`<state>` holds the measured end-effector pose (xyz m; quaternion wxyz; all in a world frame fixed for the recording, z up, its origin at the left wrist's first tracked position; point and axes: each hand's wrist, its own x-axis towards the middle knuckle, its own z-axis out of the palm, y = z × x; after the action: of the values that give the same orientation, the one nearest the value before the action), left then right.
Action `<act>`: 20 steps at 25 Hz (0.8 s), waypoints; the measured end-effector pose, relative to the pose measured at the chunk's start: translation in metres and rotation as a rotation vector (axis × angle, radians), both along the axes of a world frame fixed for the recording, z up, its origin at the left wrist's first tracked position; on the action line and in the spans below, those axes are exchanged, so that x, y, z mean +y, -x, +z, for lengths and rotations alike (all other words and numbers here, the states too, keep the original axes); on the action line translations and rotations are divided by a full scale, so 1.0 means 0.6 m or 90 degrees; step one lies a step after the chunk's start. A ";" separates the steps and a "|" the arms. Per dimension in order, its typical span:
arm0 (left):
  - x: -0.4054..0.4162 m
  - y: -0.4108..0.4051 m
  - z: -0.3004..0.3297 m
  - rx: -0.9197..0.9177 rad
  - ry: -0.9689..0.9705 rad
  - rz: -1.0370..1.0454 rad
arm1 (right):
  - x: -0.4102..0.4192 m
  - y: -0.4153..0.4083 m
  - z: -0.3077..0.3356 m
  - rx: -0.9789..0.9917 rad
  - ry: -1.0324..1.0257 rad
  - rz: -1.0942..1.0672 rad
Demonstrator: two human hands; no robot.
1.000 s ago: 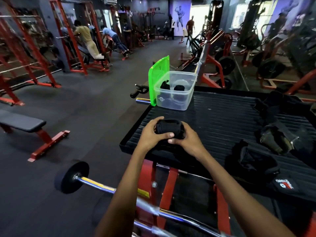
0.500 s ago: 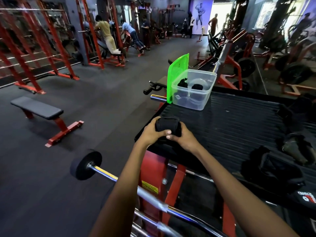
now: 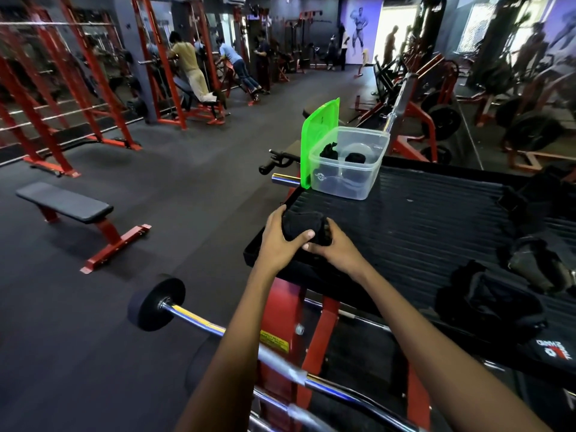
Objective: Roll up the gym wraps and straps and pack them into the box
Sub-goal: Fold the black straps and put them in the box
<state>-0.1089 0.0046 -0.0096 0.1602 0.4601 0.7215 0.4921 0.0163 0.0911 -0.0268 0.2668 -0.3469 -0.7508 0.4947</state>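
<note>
Head view, centre frame: your left hand [image 3: 280, 241] and right hand [image 3: 335, 252] clamp the rolled black fabric wrap [image 3: 304, 226] so it cannot unroll before the clear plastic box [image 3: 358, 185].

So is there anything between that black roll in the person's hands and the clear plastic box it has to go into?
Nothing visible. Both hands, left and right, hold the rolled black wrap at the near corner of the black ribbed platform. Only bare platform lies before the clear plastic box, whose top is open, its green lid upright at its left side.
</note>
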 end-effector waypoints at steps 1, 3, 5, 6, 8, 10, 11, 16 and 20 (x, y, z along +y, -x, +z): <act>-0.002 -0.010 -0.002 0.039 -0.057 0.030 | -0.003 -0.004 0.001 0.004 -0.007 -0.027; -0.012 -0.036 0.002 0.105 -0.158 0.052 | -0.012 -0.013 0.011 -0.003 -0.012 -0.112; -0.013 -0.076 0.015 0.125 -0.195 -0.005 | -0.024 -0.042 0.024 0.015 -0.030 -0.203; -0.020 -0.091 0.019 0.087 -0.185 -0.027 | -0.038 -0.050 0.031 0.040 -0.035 -0.210; -0.031 -0.123 0.027 -0.080 -0.142 -0.077 | -0.065 -0.081 0.043 0.078 -0.041 -0.215; -0.038 -0.160 0.028 -0.210 -0.086 -0.147 | -0.092 -0.128 0.048 0.105 -0.047 -0.250; -0.038 -0.175 0.023 -0.231 -0.062 -0.177 | -0.103 -0.153 0.050 0.114 -0.055 -0.267; -0.024 -0.254 0.018 -0.260 0.010 -0.261 | -0.139 -0.269 0.048 0.073 -0.172 -0.381; 0.015 -0.328 0.032 -0.197 0.109 -0.331 | -0.140 -0.356 0.061 0.012 -0.346 -0.531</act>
<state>0.0878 0.0134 0.0099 0.4271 0.5335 0.5854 0.4362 0.2300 0.0072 0.0100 0.5298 -0.5310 -0.6473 0.1354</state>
